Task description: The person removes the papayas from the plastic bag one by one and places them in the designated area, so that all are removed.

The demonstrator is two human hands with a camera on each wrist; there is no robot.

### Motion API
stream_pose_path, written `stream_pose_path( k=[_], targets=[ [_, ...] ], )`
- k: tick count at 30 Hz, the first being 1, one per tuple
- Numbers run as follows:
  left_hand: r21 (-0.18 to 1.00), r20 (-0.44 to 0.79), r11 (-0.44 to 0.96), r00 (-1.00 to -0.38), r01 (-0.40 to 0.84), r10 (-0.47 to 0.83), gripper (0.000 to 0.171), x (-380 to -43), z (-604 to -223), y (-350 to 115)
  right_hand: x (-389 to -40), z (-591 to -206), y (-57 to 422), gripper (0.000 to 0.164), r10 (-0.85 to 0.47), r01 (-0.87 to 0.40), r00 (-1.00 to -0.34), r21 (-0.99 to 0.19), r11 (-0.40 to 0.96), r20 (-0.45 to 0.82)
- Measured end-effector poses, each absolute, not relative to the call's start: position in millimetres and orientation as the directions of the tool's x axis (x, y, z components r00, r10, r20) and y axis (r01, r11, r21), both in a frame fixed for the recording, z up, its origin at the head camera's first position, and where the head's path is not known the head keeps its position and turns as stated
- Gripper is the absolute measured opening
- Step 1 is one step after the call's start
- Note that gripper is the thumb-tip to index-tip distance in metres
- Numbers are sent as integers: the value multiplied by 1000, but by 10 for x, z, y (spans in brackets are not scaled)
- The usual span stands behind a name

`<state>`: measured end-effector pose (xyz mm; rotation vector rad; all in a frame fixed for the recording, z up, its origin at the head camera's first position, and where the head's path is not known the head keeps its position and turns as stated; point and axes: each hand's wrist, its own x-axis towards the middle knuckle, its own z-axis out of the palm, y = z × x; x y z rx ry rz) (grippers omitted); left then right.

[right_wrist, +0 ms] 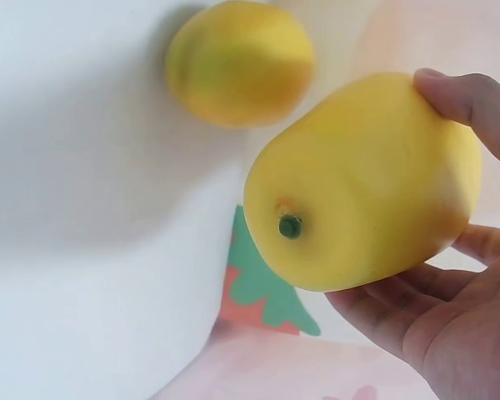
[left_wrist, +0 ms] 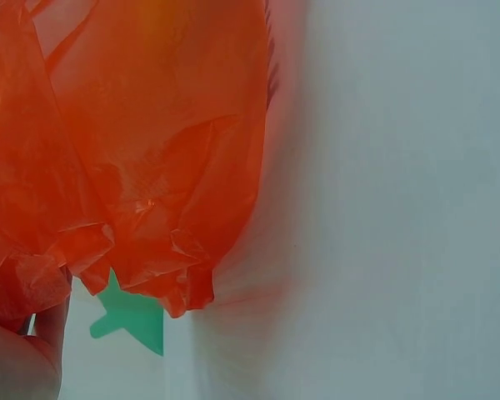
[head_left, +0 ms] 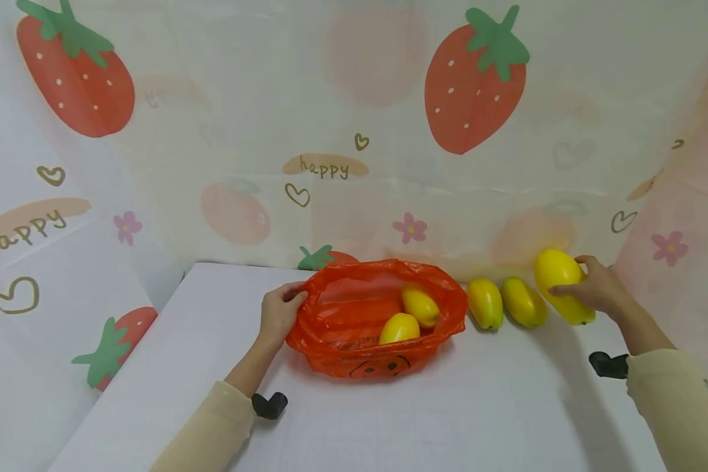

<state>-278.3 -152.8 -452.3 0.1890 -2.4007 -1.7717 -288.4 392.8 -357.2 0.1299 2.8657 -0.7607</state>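
Note:
A red plastic bag (head_left: 342, 314) lies with its mouth spread wide, a smiling face printed on its front. Two yellow mangoes, a front one (head_left: 400, 327) and a back one (head_left: 421, 307), rest inside it toward the right. My left hand (head_left: 278, 313) pinches the bag's left rim between thumb and fingers; in the left wrist view the crumpled film (left_wrist: 150, 167) hides most of that hand. My right hand (head_left: 602, 285) grips another yellow mango (head_left: 557, 282) from the right, held up above the table. Its small green stem end faces the right wrist camera.
Right of the bag, two more mangoes stand on the white table (head_left: 478, 413): one (head_left: 485, 303) beside the bag's rim, the other (head_left: 524, 302) nearer my right hand. A cloth backdrop (head_left: 389, 196) with strawberries rises behind the table and along both sides.

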Motion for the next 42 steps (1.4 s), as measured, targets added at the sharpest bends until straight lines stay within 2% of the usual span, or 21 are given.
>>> stream_pose_path(
  k=[10, 17, 25, 32, 42],
  targets=[
    [960, 31, 281, -982, -23, -187, 30, -2770, -4574, -1544, -2852, -3682, 3998, 108, 31, 129, -978, -479, 868, -206],
    [960, 38, 278, -981, -17, -190, 29, -2774, -4588, -1548, -2864, -3795, 4066, 100, 14, 92, -985, -453, 887, -173],
    [957, 43, 289, -981, -14, -192, 29, -2782, -4592, -1548, -2850, -3948, 4154, 103, 18, 99, -983, -439, 893, -185],
    [959, 45, 283, -981, -11, -189, 29, -2782, -4589, -1552, -2883, -4078, 4176, 111, 42, 159, -964, -443, 882, -263],
    [956, 59, 295, -979, -2, -198, 28, -2796, -4572, -1548, -2921, -4159, 4061, 108, 58, 178, -961, -444, 878, -270]
  ],
)
